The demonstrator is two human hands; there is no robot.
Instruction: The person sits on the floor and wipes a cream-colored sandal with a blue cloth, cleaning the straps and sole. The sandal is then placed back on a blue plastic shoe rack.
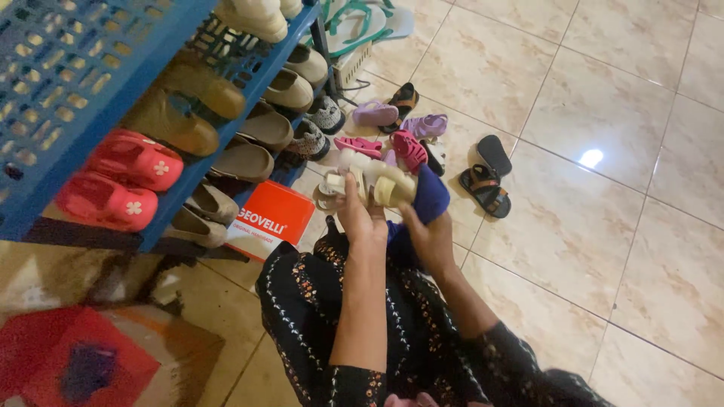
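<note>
My left hand (pixel 360 218) grips a cream and beige sandal (pixel 375 183) and holds it up sideways above my lap. My right hand (pixel 427 235) holds a dark blue cloth (pixel 430 194) pressed against the sandal's right end. Both forearms reach forward over my black patterned garment (pixel 309 301). A second pale sandal (pixel 329 194) lies on the floor just left of the held one.
A blue plastic shoe rack (pixel 68 83) at left carries red clogs (pixel 136 160) and tan slip-ons (pixel 243 160). An orange shoebox (pixel 270 218) sits by its base. Pink, purple and black sandals (pixel 486 188) lie scattered on the beige tiled floor (pixel 603 226).
</note>
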